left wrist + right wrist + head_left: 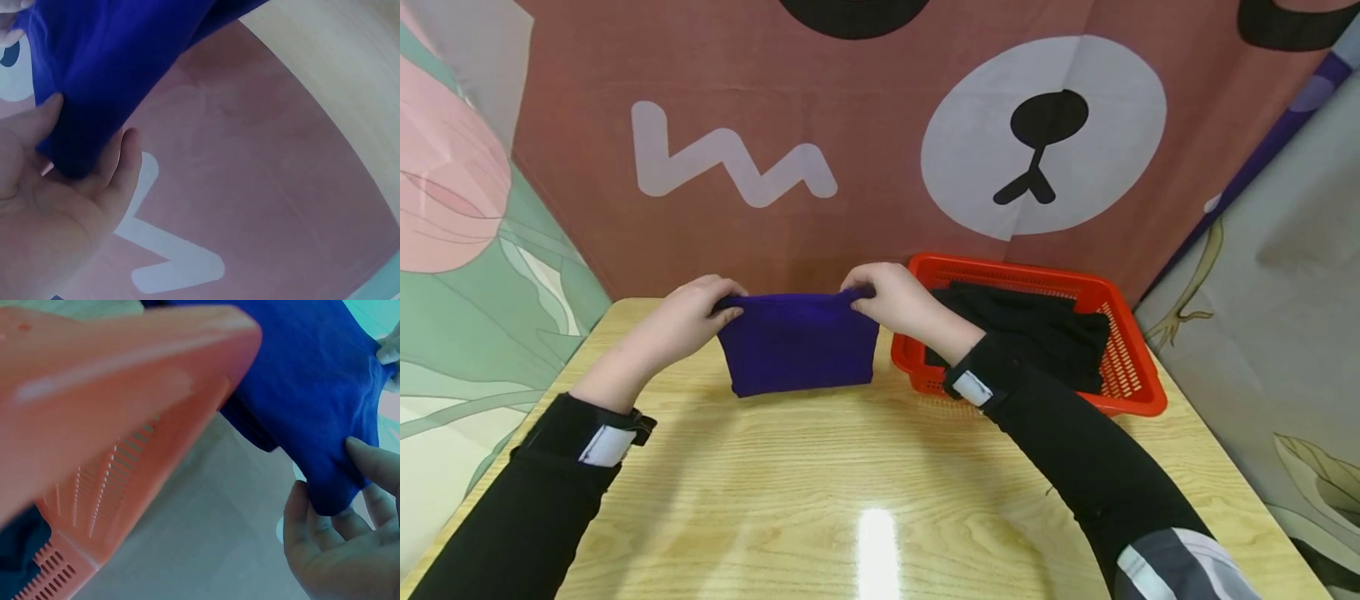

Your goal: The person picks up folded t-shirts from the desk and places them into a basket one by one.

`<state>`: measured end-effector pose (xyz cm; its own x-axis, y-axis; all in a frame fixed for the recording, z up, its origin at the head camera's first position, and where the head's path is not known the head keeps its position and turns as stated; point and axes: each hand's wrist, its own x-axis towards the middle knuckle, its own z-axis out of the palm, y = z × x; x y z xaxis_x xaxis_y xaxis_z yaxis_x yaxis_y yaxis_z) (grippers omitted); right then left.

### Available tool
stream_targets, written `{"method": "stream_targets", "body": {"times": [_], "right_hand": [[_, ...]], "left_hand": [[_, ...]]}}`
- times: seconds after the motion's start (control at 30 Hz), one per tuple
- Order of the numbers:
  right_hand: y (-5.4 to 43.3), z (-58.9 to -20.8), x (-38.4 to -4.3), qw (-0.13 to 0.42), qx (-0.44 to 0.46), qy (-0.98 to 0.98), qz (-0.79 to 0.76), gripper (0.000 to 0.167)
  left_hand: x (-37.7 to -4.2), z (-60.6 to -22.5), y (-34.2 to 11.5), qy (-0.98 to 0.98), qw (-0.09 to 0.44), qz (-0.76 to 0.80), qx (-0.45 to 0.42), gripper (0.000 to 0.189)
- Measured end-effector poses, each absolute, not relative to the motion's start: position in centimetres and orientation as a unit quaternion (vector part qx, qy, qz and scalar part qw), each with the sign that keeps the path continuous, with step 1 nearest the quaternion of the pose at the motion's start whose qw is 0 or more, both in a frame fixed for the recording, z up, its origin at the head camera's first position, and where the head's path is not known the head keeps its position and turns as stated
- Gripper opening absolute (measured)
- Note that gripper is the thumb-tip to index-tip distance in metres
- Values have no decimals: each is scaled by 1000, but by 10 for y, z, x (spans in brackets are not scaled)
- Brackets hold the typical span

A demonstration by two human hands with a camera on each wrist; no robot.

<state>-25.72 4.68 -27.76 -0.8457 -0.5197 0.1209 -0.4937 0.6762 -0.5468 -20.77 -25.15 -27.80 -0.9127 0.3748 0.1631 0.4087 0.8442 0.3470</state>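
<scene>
A dark blue-purple piece of cloth (pixel 801 346), folded to a rough rectangle, hangs between both hands over the far part of the table. My left hand (pixel 696 308) pinches its upper left corner, thumb in front and fingers behind. At the upper right corner my right hand (pixel 887 296) pinches it the same way. In the left wrist view the cloth (pixel 119 69) droops over the fingers of the left hand (pixel 62 200). The right wrist view has the right hand (pixel 350 531) gripping a bunched corner of the cloth (pixel 312 387).
A red plastic basket (pixel 1138 367) with slotted walls stands at the back right, close to my right forearm. Black cloth (pixel 1022 329) lies inside it. The wooden table (pixel 790 483) meets a printed curtain (pixel 880 217) at its back, with more patterned fabric along both sides.
</scene>
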Motion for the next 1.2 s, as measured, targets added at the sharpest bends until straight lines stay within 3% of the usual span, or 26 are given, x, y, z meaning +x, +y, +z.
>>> {"method": "stream_targets", "body": {"times": [0.6, 1.03, 1.2], "right_hand": [[61, -252, -250, -133, -284, 890, -332, 20], [88, -235, -246, -236, -293, 850, -369, 17], [101, -232, -244, -250, -284, 848, -370, 18]], "left_hand": [[-189, -263, -226, -921, 258, -239, -170, 17], [-194, -248, -195, -893, 303, -279, -184, 17], [-199, -245, -182, -891, 297, -283, -195, 18]]}}
